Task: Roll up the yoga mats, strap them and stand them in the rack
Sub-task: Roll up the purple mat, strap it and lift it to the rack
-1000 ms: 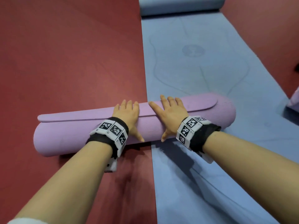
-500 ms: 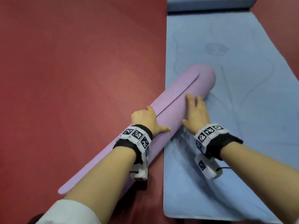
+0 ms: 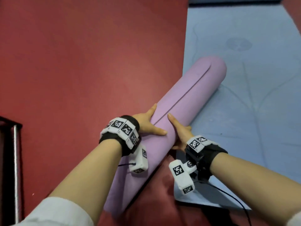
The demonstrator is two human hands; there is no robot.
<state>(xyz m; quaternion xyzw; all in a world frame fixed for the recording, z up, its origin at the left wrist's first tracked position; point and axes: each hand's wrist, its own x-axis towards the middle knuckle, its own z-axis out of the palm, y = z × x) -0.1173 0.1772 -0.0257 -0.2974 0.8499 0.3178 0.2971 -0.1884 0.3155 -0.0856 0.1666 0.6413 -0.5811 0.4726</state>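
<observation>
Purple mat is fully rolled, lying diagonally from 7 o'clock to 1 o'clock, its far end resting on the flat blue mat and its near end over the red floor. We clasp it from both sides: our left hand wraps the left flank, our right hand cups the right, thumbs on top near the seam. No strap is visible on it yet. We judge rolling done for this one; strapping, racking and the blue mat remain. A metal post stands at 9 o'clock.
</observation>
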